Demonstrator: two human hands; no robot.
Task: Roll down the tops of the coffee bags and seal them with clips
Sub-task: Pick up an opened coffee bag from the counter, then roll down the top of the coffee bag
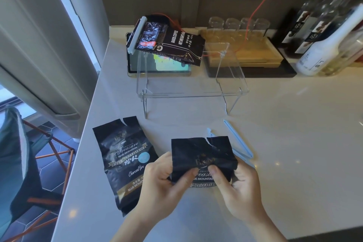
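Note:
A black coffee bag (200, 153) with a torn top stands upright near the counter's front. My left hand (165, 180) grips its left side, thumb across the front. My right hand (237, 186) grips its right side the same way. A second black coffee bag (123, 155) lies flat to the left, its top open and torn. Two light blue clips (238, 139) lie on the counter behind the held bag, partly hidden by it. A third, dark brown coffee bag (176, 45) with a white clip (136, 34) on its top rests on a clear acrylic stand (188, 92).
A tablet (157, 65) lies under the stand's back. Upturned glasses (237, 25) sit on a wooden tray (255, 55) at the back. Bottles (322, 41) crowd the right rear. An orange cable (253, 13) runs up to a wall socket. The counter's left edge (88, 116) drops off to the floor.

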